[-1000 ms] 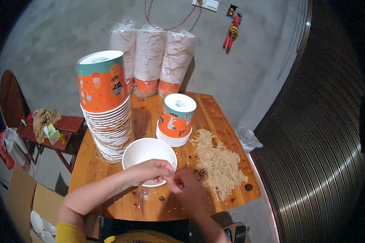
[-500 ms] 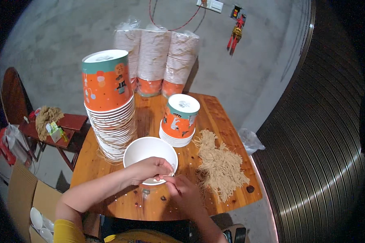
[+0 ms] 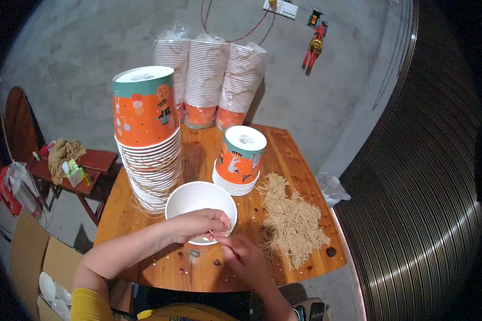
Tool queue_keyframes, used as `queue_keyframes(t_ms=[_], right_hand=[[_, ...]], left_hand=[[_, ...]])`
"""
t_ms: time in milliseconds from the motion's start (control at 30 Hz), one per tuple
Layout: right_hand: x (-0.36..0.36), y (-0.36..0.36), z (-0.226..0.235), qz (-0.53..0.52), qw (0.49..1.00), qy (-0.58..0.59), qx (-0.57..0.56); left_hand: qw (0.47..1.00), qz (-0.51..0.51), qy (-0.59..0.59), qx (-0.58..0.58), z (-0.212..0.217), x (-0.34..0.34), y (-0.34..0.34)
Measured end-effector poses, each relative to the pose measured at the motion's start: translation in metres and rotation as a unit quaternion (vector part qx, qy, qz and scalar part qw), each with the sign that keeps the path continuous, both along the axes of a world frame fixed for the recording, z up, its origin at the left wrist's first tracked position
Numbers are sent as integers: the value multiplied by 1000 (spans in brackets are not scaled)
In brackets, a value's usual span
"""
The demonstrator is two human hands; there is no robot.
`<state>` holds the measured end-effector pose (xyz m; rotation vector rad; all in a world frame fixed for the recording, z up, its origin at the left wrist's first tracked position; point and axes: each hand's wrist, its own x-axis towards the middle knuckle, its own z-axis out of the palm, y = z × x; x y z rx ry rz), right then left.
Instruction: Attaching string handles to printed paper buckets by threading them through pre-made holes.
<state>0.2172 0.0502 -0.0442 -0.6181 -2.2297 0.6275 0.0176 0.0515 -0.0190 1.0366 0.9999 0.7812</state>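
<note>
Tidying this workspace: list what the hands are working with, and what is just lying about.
In use: white paper bowl, held by left hand and right hand; tan string pile; tall cup stack; short cup stack.

Lying about: wrapped cup sleeves; red side table; cardboard box.

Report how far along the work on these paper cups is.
Looks done: two inverted stacks, the tall stack and the short stack. In hand: the left hand and right hand meet at the near rim of the open white cup. Left: the string pile and the wrapped cup sleeves.
</note>
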Motion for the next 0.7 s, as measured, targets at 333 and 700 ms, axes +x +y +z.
queue_keyframes(t_ms=[333,700], right_hand=[[-3,8,-6,20,997,16,-71],[17,31,-42,-126,950,120,-261]], left_hand=[[996,-26,-81,-19,-4,-7,0],[992,-22,85,89,2,-2,-4]])
